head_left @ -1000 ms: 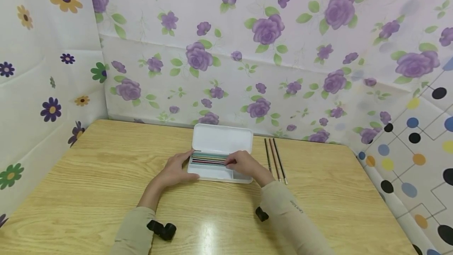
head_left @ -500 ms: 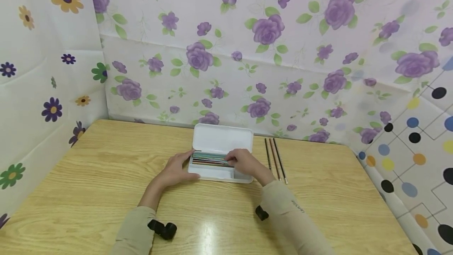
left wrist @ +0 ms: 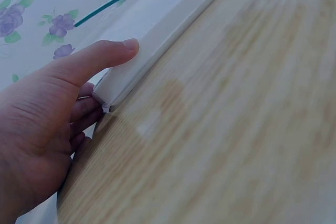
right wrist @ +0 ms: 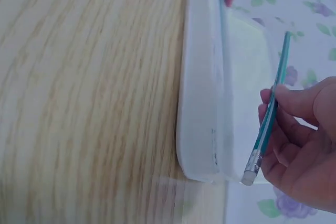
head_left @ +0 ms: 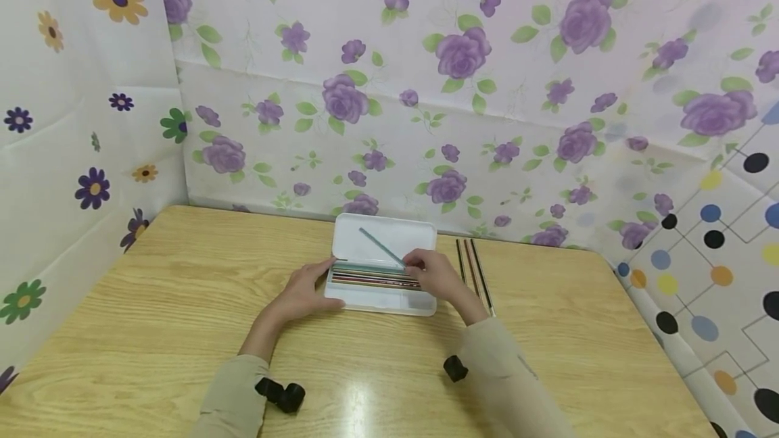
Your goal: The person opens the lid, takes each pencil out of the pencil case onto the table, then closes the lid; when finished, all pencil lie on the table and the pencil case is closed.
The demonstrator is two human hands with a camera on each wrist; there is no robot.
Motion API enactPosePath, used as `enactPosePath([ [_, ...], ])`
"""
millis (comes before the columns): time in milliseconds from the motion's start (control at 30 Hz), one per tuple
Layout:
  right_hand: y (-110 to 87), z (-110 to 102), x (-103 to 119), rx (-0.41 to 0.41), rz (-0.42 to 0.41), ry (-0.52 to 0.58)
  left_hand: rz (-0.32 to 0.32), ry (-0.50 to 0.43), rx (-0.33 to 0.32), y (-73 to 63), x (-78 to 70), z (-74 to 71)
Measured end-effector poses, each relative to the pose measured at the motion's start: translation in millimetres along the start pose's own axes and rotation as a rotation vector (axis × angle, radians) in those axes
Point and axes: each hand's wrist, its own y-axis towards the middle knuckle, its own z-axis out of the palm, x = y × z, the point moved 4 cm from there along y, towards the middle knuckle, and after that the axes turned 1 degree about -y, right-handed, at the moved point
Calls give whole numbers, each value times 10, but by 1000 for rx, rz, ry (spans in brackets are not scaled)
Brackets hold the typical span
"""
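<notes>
A white pencil case (head_left: 371, 299) lies on the table with its lid (head_left: 353, 242) raised at the back. Several pencils (head_left: 365, 279) of different colours lie side by side inside it. My left hand (head_left: 304, 289) holds the case's left end, the thumb (left wrist: 118, 51) along the front wall and the other fingers round the end. Above the case's right part, my right hand (head_left: 435, 272) pinches a green pencil (head_left: 382, 247) between thumb and fingers. In the right wrist view the green pencil (right wrist: 270, 114) slants, its eraser end (right wrist: 251, 171) toward the camera.
Three dark and brown pencils (head_left: 473, 269) lie apart on the wooden table (head_left: 182, 303), right of the case. Flowered cloth (head_left: 389, 120) hangs behind the table's back edge, and a dotted cloth (head_left: 718, 276) at the right.
My right hand has taken a green pencil out of the row and lifted it slightly up and to the right. My left hand stays on the case.
</notes>
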Motion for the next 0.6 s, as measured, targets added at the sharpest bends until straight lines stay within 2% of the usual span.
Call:
enactPosePath([
  [300,-144,-176,-206,-149,38,42,3,0,1,15,4,25],
  [600,-301,-369,-497,-207,107,74,8,-5,-3,7,9,16],
])
